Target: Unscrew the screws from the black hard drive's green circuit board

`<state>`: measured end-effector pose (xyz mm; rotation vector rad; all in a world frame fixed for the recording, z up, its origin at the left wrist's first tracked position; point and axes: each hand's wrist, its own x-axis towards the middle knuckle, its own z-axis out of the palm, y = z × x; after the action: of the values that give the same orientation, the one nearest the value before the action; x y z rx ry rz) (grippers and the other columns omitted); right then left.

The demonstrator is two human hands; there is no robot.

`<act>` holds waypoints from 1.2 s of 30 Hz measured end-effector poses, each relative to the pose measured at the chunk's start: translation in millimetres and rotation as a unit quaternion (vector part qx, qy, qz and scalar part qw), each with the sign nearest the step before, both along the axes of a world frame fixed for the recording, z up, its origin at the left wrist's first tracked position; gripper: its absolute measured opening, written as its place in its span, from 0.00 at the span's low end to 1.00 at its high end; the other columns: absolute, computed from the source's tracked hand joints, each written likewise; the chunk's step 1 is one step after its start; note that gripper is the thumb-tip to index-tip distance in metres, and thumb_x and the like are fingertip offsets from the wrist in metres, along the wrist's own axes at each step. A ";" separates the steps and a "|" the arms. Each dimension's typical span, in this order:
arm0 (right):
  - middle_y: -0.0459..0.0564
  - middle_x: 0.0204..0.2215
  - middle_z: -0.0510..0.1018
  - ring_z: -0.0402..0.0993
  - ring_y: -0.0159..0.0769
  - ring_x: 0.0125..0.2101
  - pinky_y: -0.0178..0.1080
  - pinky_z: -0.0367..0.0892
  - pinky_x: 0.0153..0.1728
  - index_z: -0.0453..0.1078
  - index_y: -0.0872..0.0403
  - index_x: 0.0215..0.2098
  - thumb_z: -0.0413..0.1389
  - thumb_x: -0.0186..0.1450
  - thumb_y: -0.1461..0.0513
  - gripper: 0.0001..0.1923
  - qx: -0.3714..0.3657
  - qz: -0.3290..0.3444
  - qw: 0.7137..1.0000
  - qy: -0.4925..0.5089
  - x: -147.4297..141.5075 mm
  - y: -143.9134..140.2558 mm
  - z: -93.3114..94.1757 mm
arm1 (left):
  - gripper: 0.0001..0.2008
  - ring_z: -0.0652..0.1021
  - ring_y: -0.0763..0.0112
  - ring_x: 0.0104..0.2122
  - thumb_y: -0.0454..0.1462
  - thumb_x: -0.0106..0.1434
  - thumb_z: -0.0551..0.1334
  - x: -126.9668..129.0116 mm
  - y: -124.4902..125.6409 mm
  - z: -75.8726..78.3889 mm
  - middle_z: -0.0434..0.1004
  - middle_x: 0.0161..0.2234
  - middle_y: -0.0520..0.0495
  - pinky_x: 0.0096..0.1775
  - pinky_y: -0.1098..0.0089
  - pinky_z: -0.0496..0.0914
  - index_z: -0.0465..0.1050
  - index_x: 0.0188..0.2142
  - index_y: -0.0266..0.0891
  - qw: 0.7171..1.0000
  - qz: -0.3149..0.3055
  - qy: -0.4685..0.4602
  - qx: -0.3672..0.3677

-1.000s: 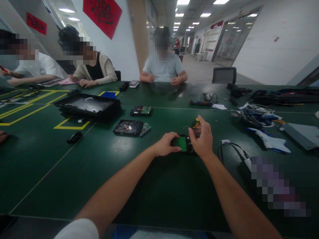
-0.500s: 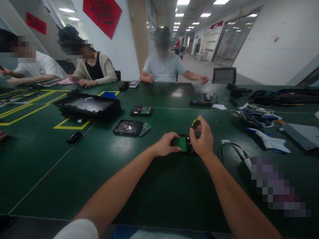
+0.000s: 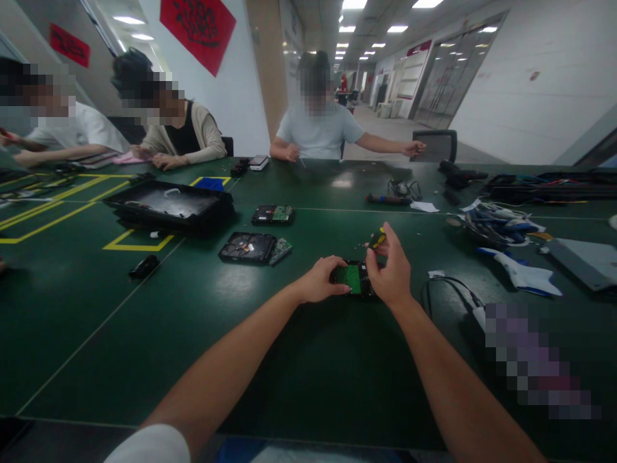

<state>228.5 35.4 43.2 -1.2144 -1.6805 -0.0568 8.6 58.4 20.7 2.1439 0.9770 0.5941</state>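
A hard drive (image 3: 351,278) lies on the green table in front of me, its green circuit board facing up. My left hand (image 3: 322,280) grips its left end, thumb at the near edge and fingers at the far edge. Over the right end, my right hand (image 3: 391,269) is closed on a screwdriver (image 3: 378,239) with a yellow and black handle. The screwdriver stands tilted above the drive; its tip is hidden behind my fingers. A few tiny bits, perhaps screws, lie just beyond the drive.
Left of the drive lie an opened drive case (image 3: 247,248), a loose circuit board (image 3: 280,251) and another hard drive (image 3: 272,214). Black trays (image 3: 168,200) are stacked farther left. Gloves (image 3: 523,273), a cable (image 3: 450,280) and a grey box (image 3: 581,260) lie right. Co-workers sit across the table.
The screwdriver handle has turned a little in my right hand, its yellow stripes now placed differently. My left hand and the drive stay put. The co-worker opposite stretches an arm farther right.
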 end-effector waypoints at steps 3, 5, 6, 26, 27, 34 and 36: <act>0.59 0.56 0.75 0.80 0.43 0.41 0.51 0.79 0.47 0.51 0.50 0.73 0.57 0.70 0.56 0.36 0.006 -0.016 1.000 -0.007 1.0 1.3 -1.3 | 0.34 0.73 0.52 0.55 0.47 0.58 0.72 0.9 0.1 0.2 0.71 0.59 0.41 0.57 0.51 0.69 0.68 0.61 0.45 1.000 -0.001 0.005 0.011; 0.59 0.56 0.76 0.79 0.42 0.39 0.51 0.79 0.46 0.52 0.50 0.72 0.58 0.69 0.56 0.37 0.008 -0.026 1.000 -0.014 1.7 1.5 -1.4 | 0.33 0.73 0.52 0.55 0.47 0.58 0.71 1.0 -0.1 0.7 0.71 0.58 0.41 0.57 0.52 0.69 0.68 0.61 0.45 1.000 -0.003 0.006 0.015; 0.58 0.56 0.75 0.79 0.42 0.39 0.51 0.79 0.47 0.52 0.49 0.72 0.58 0.70 0.56 0.37 0.007 -0.026 1.000 -0.015 1.8 1.4 -1.4 | 0.33 0.73 0.52 0.55 0.47 0.58 0.71 0.8 -0.4 1.1 0.71 0.58 0.41 0.57 0.52 0.69 0.68 0.61 0.45 1.000 -0.003 0.005 0.014; 0.59 0.54 0.75 0.78 0.42 0.37 0.49 0.80 0.39 0.51 0.49 0.73 0.58 0.70 0.55 0.37 -0.002 -0.031 0.999 -0.020 0.5 -0.6 0.9 | 0.33 0.72 0.52 0.56 0.47 0.59 0.71 -0.9 -0.1 0.5 0.69 0.60 0.42 0.57 0.51 0.69 0.67 0.62 0.46 1.000 -0.004 0.006 0.000; 0.58 0.52 0.75 0.77 0.41 0.36 0.49 0.80 0.38 0.52 0.49 0.72 0.58 0.70 0.55 0.36 0.001 -0.036 0.999 -0.028 0.5 -1.1 1.6 | 0.33 0.72 0.52 0.56 0.47 0.59 0.71 -0.8 0.2 -0.5 0.70 0.60 0.42 0.57 0.51 0.69 0.67 0.62 0.46 1.000 -0.003 0.006 0.003; 0.58 0.51 0.75 0.77 0.41 0.38 0.51 0.79 0.44 0.50 0.49 0.73 0.54 0.71 0.58 0.35 0.026 -0.027 0.998 -0.041 -1.5 -2.2 4.7 | 0.32 0.73 0.52 0.56 0.47 0.59 0.71 0.3 1.0 -3.2 0.70 0.60 0.41 0.58 0.50 0.68 0.68 0.61 0.44 1.000 -0.004 0.000 0.017; 0.57 0.49 0.75 0.77 0.41 0.36 0.50 0.80 0.41 0.51 0.48 0.72 0.55 0.71 0.57 0.34 0.024 -0.031 0.998 -0.042 -1.5 -1.9 4.8 | 0.32 0.73 0.51 0.56 0.47 0.58 0.71 0.3 0.9 -1.7 0.70 0.60 0.41 0.58 0.50 0.68 0.68 0.60 0.45 1.000 -0.005 0.001 0.015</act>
<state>227.0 33.4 48.0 -1.2435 -1.7030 -0.1878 8.9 59.3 18.9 2.1747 0.9642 0.6042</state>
